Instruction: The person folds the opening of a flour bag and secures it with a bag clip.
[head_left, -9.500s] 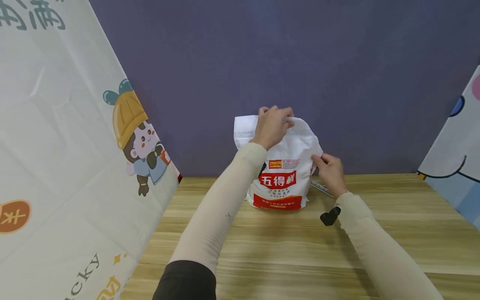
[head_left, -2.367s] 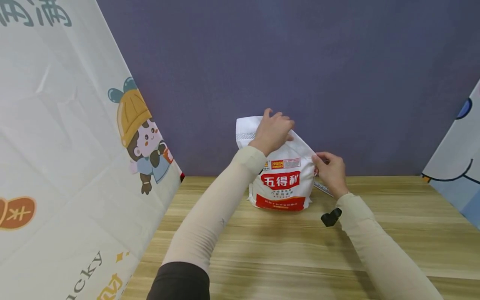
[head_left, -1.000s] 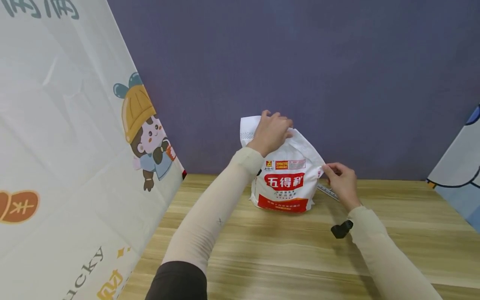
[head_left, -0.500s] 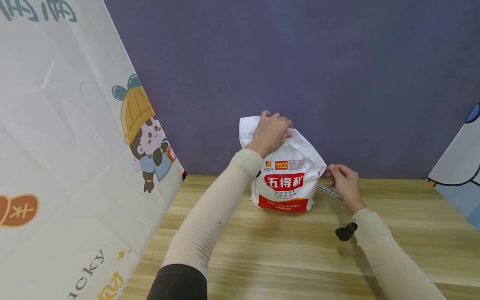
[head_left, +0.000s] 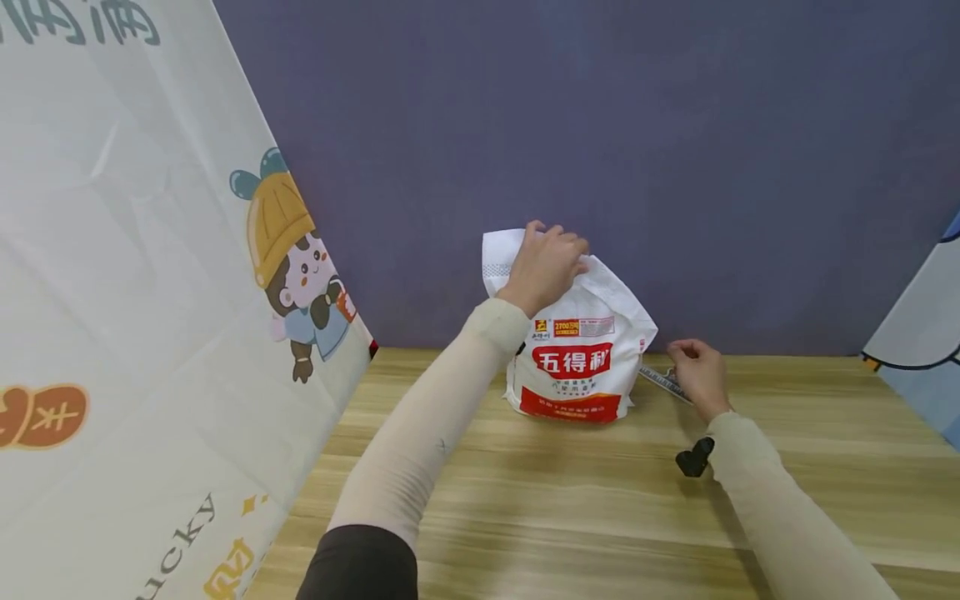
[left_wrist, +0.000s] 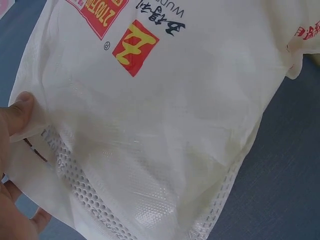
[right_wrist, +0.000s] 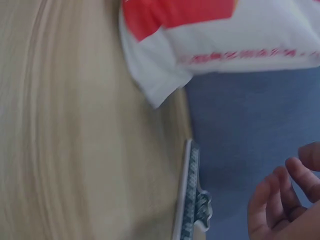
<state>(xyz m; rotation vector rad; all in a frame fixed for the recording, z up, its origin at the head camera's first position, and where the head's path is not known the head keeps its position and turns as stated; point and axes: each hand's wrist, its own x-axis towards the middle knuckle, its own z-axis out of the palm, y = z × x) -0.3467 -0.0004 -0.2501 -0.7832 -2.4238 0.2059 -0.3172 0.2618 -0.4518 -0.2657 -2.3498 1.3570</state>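
A white flour bag [head_left: 573, 358] with red printed panels stands upright on the table by the back wall. Its top right corner is folded over and slants down to the right. My left hand [head_left: 546, 265] holds the bag's top edge. In the left wrist view, the thumb of the left hand [left_wrist: 15, 165] lies on the front of the bag and other fingers are behind it. My right hand [head_left: 699, 375] is just right of the bag, apart from it. In the right wrist view, the right hand's fingers [right_wrist: 280, 200] are loosely curled with nothing between them.
A flat strip with a dark patterned edge [head_left: 663, 383] lies on the wooden table [head_left: 570, 508] between the bag and my right hand. A dark blue wall [head_left: 570, 117] stands right behind. White printed sheets [head_left: 150, 275] border the left and right sides.
My right hand, which pinched the bag's right side, has let go and moved right and slightly down. The bag's top right part has folded down since the earliest frame. My left hand keeps its hold.
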